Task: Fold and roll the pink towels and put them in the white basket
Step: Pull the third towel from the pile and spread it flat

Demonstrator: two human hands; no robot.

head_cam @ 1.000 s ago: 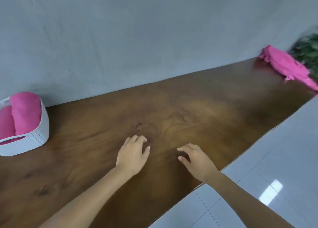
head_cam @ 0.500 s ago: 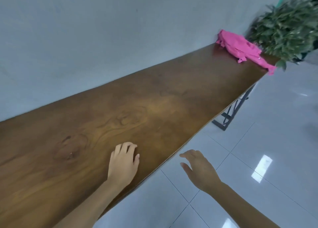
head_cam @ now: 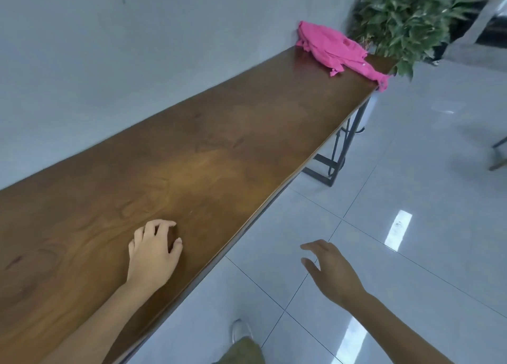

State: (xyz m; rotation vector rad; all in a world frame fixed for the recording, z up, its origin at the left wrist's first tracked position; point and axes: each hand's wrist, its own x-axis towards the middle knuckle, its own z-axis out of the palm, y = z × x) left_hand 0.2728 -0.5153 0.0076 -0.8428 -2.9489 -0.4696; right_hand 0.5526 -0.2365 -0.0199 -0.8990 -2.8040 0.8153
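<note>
A crumpled heap of pink towels (head_cam: 336, 48) lies at the far right end of the long brown wooden table (head_cam: 219, 149), one corner hanging over the table's edge. My left hand (head_cam: 153, 251) rests on the tabletop near the front edge, fingers loosely curled, holding nothing. My right hand (head_cam: 329, 270) hovers off the table over the floor, fingers relaxed and empty. Both hands are far from the towels. The white basket is out of view.
A grey wall runs along the table's back. A leafy green plant (head_cam: 411, 15) stands just beyond the table's right end. Black metal table legs (head_cam: 337, 155) show below. Glossy grey floor tiles (head_cam: 411, 226) lie to the right; my shoe (head_cam: 240, 330) is near the bottom.
The view has swung right along the table: the white basket with rolled towels left the frame and the pink heap came closer. My right hand moved off the table over the floor.
</note>
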